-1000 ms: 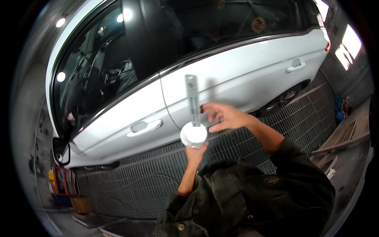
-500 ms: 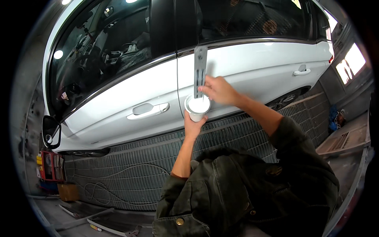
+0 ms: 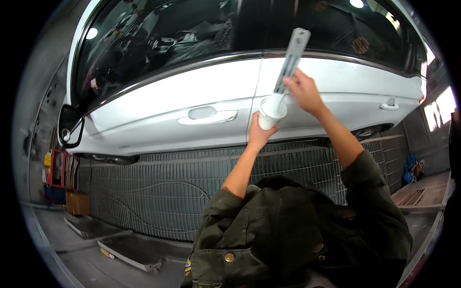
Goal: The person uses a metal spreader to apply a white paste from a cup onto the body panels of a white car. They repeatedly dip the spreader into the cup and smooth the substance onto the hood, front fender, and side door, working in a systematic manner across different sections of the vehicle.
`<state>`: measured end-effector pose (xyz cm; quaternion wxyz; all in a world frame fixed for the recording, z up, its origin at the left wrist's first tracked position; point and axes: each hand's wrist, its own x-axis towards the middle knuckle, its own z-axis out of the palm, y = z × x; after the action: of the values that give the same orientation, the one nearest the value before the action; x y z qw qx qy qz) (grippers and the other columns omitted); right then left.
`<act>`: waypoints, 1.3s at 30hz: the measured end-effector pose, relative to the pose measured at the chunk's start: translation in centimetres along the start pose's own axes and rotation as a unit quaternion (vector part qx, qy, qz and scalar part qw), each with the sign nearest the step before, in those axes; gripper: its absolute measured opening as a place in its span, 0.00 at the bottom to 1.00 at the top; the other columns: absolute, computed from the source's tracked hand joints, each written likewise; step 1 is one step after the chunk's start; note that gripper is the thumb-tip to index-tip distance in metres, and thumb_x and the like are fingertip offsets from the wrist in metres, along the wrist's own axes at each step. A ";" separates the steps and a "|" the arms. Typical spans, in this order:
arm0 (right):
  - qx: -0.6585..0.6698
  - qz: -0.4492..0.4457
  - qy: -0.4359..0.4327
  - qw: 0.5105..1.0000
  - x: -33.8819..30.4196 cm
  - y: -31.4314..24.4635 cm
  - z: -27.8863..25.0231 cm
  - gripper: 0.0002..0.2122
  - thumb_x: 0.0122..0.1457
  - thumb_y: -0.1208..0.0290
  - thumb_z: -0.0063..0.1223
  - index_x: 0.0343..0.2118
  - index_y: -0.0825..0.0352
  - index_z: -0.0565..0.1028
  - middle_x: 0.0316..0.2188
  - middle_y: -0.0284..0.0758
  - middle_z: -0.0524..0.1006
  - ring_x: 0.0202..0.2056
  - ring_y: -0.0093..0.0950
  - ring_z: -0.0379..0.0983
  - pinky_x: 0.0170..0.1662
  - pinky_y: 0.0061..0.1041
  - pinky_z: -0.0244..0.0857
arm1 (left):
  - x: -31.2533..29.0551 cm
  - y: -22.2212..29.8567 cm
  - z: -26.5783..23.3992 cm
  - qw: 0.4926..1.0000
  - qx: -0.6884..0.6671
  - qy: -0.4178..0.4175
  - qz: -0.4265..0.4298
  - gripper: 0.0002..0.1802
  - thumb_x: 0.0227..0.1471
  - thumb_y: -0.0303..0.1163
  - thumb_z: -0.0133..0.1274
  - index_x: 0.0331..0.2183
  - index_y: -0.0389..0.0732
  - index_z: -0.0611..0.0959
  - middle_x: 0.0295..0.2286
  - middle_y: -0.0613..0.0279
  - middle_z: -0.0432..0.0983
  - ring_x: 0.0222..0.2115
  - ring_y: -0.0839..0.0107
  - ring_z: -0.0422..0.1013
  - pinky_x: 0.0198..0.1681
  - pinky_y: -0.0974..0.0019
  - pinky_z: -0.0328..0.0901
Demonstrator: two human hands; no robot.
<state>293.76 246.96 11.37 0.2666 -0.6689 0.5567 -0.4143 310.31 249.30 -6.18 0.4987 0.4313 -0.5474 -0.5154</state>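
A white cup (image 3: 272, 113) with white liquid in it is held tilted by my left hand (image 3: 260, 134), whose fingers wrap round its lower side. Above the cup, my right hand (image 3: 305, 92) grips a flat grey mixing stick (image 3: 294, 50) with slots along it. The stick leans up and to the right, and its lower, white-coated end reaches the cup's mouth. Both hands are in front of the doors of a white car (image 3: 201, 91).
The car's door handle (image 3: 207, 116) is left of the cup, its side mirror (image 3: 70, 126) farther left. A hose (image 3: 158, 185) lies on the floor grating (image 3: 221, 175). A cardboard box (image 3: 78, 204) and a red rack (image 3: 64, 169) stand at the left, blue material (image 3: 410, 165) at the right.
Cup, stick and both hands have shifted right and up in the picture. The stick now leans rightward instead of standing nearly straight. The view has turned, so the car appears shifted too.
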 end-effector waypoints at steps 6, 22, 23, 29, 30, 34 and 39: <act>-0.068 -0.011 -0.026 0.997 -0.8 1.1 1.3 0.09 0.62 0.69 0.50 0.41 0.69 0.72 0.17 0.35 0.70 0.21 0.21 0.64 0.28 0.26 0.60 | 1.1 -0.9 0.8 1.000 -0.012 -0.007 0.012 0.41 0.36 0.30 0.71 0.50 0.36 0.67 0.43 0.52 0.73 0.44 0.62 0.70 0.48 0.59 0.66; 0.021 0.046 -0.070 0.996 -0.6 -0.2 0.5 0.07 0.65 0.74 0.49 0.43 0.69 0.73 0.18 0.25 0.66 0.20 0.14 0.60 0.24 0.17 0.56 | -1.2 2.0 -1.5 0.998 -0.046 -0.007 -0.036 0.42 0.37 0.35 0.72 0.51 0.37 0.68 0.44 0.56 0.73 0.45 0.64 0.71 0.46 0.62 0.68; 0.034 0.031 -0.063 0.997 -0.6 0.9 0.8 0.08 0.65 0.68 0.51 0.39 0.69 0.73 0.18 0.27 0.68 0.20 0.16 0.62 0.25 0.19 0.59 | -1.2 2.6 -1.3 0.990 -0.124 -0.019 -0.057 0.42 0.37 0.32 0.72 0.52 0.37 0.67 0.44 0.57 0.72 0.45 0.66 0.70 0.47 0.63 0.68; 0.021 -0.022 -0.032 0.999 -0.8 4.1 1.9 0.08 0.64 0.68 0.52 0.38 0.68 0.75 0.17 0.26 0.69 0.20 0.14 0.64 0.25 0.17 0.59 | 0.2 -0.7 -1.3 0.981 -0.158 -0.045 -0.102 0.40 0.38 0.26 0.71 0.52 0.38 0.68 0.45 0.58 0.73 0.45 0.66 0.72 0.50 0.61 0.70; 0.026 -0.044 -0.025 0.998 -0.5 4.3 1.9 0.08 0.64 0.68 0.52 0.38 0.68 0.75 0.17 0.26 0.69 0.20 0.14 0.64 0.25 0.16 0.59 | 0.5 -0.7 -1.4 0.977 -0.173 -0.047 -0.114 0.39 0.39 0.26 0.71 0.52 0.38 0.68 0.45 0.58 0.73 0.46 0.65 0.73 0.50 0.60 0.70; 0.018 -0.127 -0.007 0.992 2.1 5.6 1.1 0.10 0.65 0.67 0.52 0.30 0.67 0.71 0.16 0.27 0.68 0.18 0.16 0.64 0.22 0.17 0.59 | 1.6 -1.5 -1.3 0.988 -0.117 -0.028 -0.097 0.37 0.39 0.26 0.71 0.50 0.39 0.70 0.44 0.59 0.74 0.47 0.64 0.73 0.50 0.60 0.70; 0.020 -0.058 -0.007 0.998 3.0 4.0 1.8 0.11 0.66 0.66 0.49 0.40 0.70 0.73 0.21 0.27 0.73 0.19 0.13 0.64 0.21 0.14 0.56 | 2.2 -1.5 -0.6 0.991 -0.107 -0.002 -0.077 0.36 0.39 0.26 0.71 0.50 0.39 0.70 0.44 0.59 0.75 0.46 0.65 0.72 0.49 0.61 0.71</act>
<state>293.28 242.93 7.98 0.2594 -0.6978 0.5062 -0.4354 310.51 246.89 -7.51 0.4999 0.4147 -0.4553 -0.6090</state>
